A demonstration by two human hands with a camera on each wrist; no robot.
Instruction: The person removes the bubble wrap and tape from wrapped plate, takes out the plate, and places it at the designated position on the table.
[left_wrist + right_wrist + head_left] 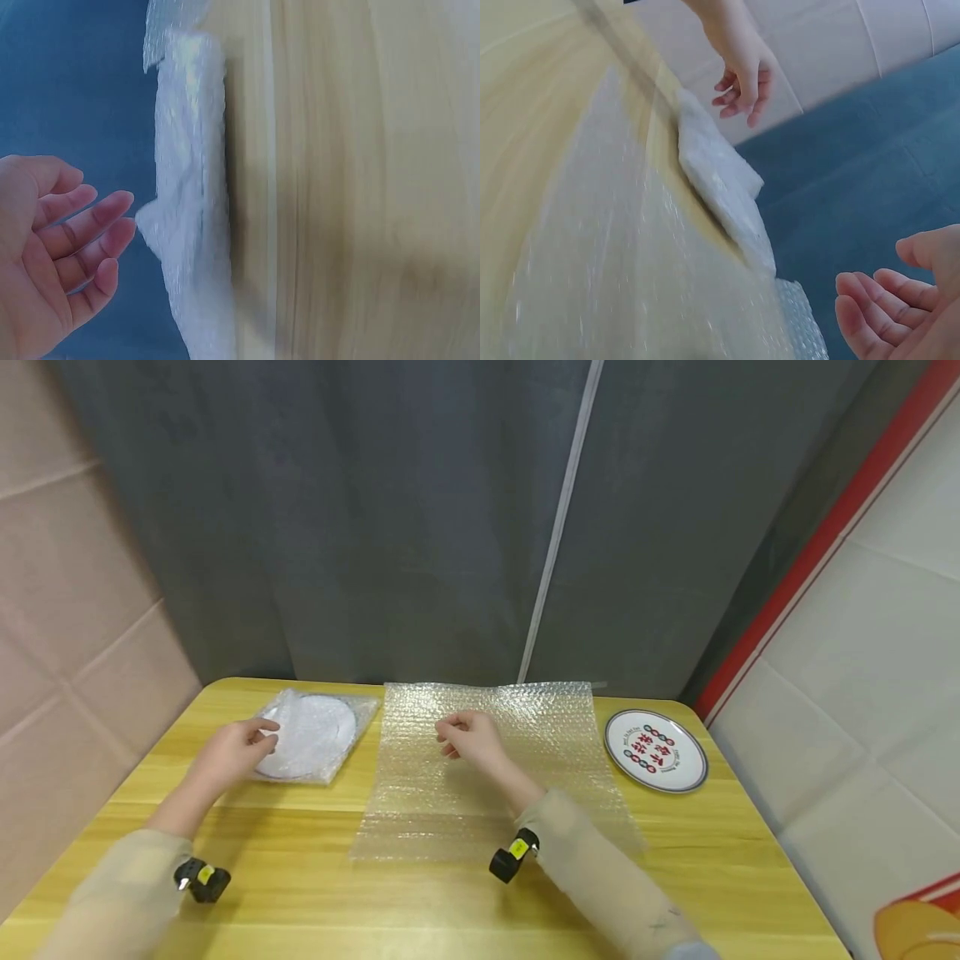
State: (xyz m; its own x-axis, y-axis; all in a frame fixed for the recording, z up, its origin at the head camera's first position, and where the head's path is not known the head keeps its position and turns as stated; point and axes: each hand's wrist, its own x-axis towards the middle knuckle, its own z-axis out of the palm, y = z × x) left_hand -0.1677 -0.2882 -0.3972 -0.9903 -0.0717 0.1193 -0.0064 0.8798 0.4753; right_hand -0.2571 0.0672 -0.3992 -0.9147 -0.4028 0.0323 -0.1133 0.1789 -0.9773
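Sleeves and forearms are lying nearest the camera on the yellow tabletop [465, 902], each wrist carrying a small black camera. Beyond them, the bubble wrap sheet [487, 777] is lying flat at the centre, and the right hand [468, 739] is hovering over its far half, fingers loosely curled and gripping nothing. The left hand [236, 750] is hanging just over the near left edge of the wrapped plate [315, 737]; the wrist view is showing its fingers relaxed, apart from the wrap and holding nothing. Judging from this, the sheet is wanting smoothing from its middle outward, with flat palms, so it is lying square before anything goes onto it. Farther right, a bare printed plate [656, 750] is sitting near the tabletop's far corner, well apart from both hands. Grey curtain [420, 510] is hanging behind.
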